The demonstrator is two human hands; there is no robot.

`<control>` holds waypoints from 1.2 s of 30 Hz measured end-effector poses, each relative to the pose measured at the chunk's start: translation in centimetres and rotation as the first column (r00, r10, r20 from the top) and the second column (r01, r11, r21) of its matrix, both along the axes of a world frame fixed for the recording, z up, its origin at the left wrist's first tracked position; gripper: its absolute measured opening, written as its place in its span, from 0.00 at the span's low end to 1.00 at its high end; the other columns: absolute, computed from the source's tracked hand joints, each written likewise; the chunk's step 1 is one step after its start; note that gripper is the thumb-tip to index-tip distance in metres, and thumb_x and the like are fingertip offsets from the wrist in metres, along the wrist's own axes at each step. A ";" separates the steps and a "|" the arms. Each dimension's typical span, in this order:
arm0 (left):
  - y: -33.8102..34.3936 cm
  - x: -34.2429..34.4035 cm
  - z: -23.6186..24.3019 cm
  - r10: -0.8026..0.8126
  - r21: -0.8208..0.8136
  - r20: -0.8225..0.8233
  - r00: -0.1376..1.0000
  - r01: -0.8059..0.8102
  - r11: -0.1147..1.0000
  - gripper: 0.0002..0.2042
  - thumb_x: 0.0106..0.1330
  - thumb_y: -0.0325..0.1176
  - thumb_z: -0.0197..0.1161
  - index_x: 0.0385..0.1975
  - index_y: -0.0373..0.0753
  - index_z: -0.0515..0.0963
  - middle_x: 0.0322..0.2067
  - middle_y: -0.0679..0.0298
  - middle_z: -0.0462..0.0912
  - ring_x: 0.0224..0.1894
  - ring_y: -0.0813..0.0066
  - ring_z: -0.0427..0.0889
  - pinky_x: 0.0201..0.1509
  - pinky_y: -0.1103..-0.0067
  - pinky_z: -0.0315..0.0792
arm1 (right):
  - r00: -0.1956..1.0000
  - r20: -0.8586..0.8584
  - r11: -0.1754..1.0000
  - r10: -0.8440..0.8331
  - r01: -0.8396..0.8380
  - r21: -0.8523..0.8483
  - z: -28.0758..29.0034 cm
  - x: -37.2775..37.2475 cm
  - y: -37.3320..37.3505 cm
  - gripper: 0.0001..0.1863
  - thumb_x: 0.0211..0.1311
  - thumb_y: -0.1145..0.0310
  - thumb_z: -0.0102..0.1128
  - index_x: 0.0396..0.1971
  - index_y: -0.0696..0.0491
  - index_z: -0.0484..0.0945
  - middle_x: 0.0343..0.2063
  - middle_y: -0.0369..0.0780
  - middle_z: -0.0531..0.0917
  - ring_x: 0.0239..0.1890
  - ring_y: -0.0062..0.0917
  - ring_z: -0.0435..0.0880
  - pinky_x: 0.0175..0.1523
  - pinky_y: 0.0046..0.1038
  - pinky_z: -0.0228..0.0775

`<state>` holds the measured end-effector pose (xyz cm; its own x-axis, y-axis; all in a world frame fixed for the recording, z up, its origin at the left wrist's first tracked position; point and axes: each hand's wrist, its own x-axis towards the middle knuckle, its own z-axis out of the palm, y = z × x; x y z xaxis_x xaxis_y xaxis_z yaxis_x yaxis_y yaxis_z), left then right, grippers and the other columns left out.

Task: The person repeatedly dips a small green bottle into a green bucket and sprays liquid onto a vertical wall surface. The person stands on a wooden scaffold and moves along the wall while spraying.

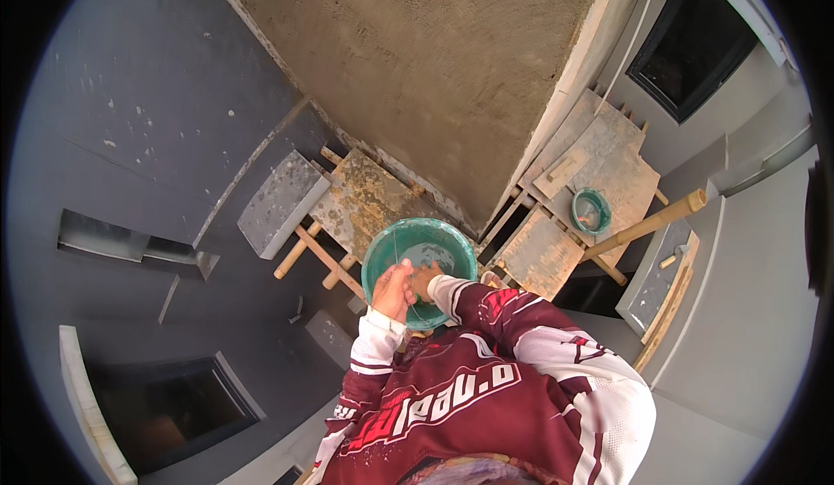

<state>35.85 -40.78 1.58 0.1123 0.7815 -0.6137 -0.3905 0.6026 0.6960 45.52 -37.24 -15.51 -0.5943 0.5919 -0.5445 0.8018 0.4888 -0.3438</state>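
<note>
In front of my body is a green plastic bucket (376, 257) with a greyish wet-looking bottom. My left hand (394, 291) is closed at the bucket's left near side, and the thin wire handle (396, 240) runs into its fingers. Beside it, my right hand (423, 281) reaches over the near rim and down into the bucket. Its fingers are partly hidden behind the left hand, so what they hold, if anything, does not show. Both hands are close together, nearly touching.
Stained scaffold boards (369, 198) on bamboo poles lie beyond the bucket. To the right, a smaller green bucket (591, 211) stands on more boards, near a slanting bamboo pole (647, 224). A plastered wall panel (408, 59) rises ahead; a grey wall (156, 94) flanks the left.
</note>
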 end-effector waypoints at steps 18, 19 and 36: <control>-3.3 -7.5 -7.5 0.515 -0.212 -0.122 0.848 -0.530 0.821 0.21 0.58 0.47 0.63 0.40 0.35 0.71 0.16 0.72 0.60 0.15 0.82 0.61 0.16 0.82 0.58 | 0.693 -0.400 0.761 -0.601 0.648 -0.021 6.6 11.8 4.6 0.38 0.45 0.55 0.65 0.56 0.55 0.62 0.45 0.54 0.77 0.50 0.48 0.74 0.55 0.37 0.65; -3.7 -7.9 -7.7 0.540 -0.205 -0.123 0.832 -0.554 0.807 0.21 0.58 0.47 0.63 0.40 0.35 0.71 0.16 0.72 0.60 0.15 0.82 0.61 0.16 0.82 0.58 | 0.692 -0.402 0.751 -0.600 0.660 0.015 7.0 12.0 6.8 0.37 0.44 0.54 0.65 0.55 0.55 0.65 0.44 0.54 0.77 0.50 0.48 0.74 0.55 0.38 0.65; -9.5 -15.3 -9.5 0.758 -0.169 -0.120 0.642 -0.765 0.621 0.26 0.58 0.49 0.62 0.43 0.31 0.68 0.16 0.72 0.58 0.16 0.80 0.61 0.18 0.79 0.58 | 0.465 -0.710 0.604 -0.529 0.794 0.070 6.1 12.6 12.7 0.37 0.44 0.67 0.67 0.54 0.54 0.58 0.46 0.51 0.75 0.49 0.44 0.76 0.53 0.36 0.66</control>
<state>20.56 -50.29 -7.93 -0.4926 0.4478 -0.7462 -0.7492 0.2180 0.6254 58.14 -24.54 -9.40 -0.0197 0.9964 0.0820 0.6262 0.0762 -0.7759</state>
